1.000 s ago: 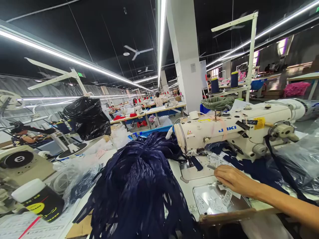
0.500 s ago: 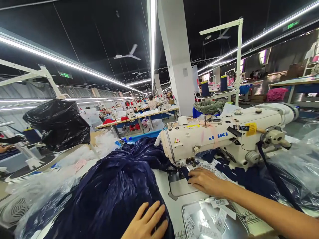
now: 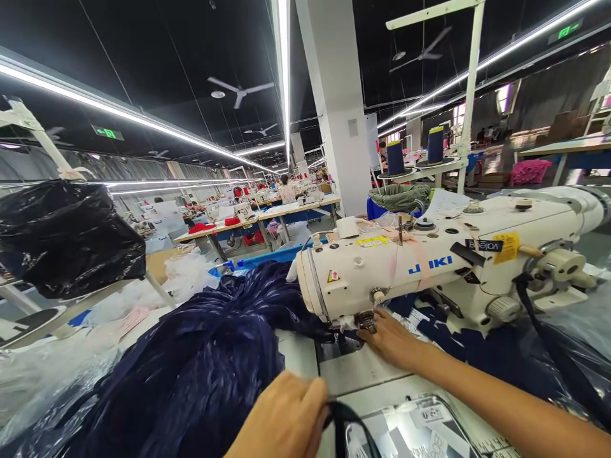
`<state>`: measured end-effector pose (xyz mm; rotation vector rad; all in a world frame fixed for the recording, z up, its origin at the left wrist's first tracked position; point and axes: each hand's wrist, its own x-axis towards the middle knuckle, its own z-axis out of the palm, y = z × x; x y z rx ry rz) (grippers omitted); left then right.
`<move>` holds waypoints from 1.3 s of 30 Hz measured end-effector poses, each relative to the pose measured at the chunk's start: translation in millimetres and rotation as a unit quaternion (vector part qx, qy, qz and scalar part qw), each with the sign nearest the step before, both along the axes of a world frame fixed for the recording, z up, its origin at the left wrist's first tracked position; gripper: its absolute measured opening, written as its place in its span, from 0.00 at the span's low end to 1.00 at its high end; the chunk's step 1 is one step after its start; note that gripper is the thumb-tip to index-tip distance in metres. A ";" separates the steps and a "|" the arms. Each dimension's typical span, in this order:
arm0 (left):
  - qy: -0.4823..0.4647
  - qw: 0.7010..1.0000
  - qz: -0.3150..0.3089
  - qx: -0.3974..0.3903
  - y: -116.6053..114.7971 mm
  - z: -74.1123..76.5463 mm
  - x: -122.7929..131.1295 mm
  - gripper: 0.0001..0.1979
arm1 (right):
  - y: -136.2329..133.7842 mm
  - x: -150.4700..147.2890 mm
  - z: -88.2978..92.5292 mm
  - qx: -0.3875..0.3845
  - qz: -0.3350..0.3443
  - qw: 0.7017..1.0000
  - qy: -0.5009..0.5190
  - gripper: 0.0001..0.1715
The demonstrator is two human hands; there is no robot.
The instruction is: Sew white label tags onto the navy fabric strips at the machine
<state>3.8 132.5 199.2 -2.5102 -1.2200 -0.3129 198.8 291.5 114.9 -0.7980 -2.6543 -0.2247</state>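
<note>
A cream Juki sewing machine (image 3: pixel 429 267) stands on the white table (image 3: pixel 356 378) in front of me. My right hand (image 3: pixel 391 340) reaches under its head, fingertips at the needle and presser foot, where dark fabric lies; I cannot tell if it grips anything. My left hand (image 3: pixel 281 420) is at the bottom centre, fingers closed on a thin navy strap (image 3: pixel 344 423) that loops off toward the bottom edge. A big heap of navy straps (image 3: pixel 200 369) lies just left of the machine, beside my left hand.
A black plastic bag (image 3: pixel 67 238) hangs at left over crinkled clear plastic (image 3: pixel 42 375). A clear tray with white labels (image 3: pixel 420 429) sits near the front edge. More navy fabric (image 3: pixel 482 350) lies behind the machine. Thread cones (image 3: pixel 415 152) stand on a rack; other workstations stretch far back.
My right hand slid from the tray of labels up to the needle area. My left hand came into view, rested on the heap, then closed on a navy strap. The view shifted left.
</note>
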 end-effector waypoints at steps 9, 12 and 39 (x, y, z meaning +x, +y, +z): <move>-0.095 0.974 0.061 -0.195 73.7 -61.8 0.1 0.11 | 2.0 2.4 -15.5 0.025 0.015 0.999 0.041 0.14; -0.095 0.967 0.075 -0.223 87.0 -67.5 -17.3 0.09 | 0.4 1.6 -13.9 0.038 0.011 0.998 0.057 0.13; 0.014 0.963 0.162 -0.213 58.2 -27.9 30.6 0.13 | -11.5 74.1 27.5 -0.061 -0.079 0.993 0.058 0.09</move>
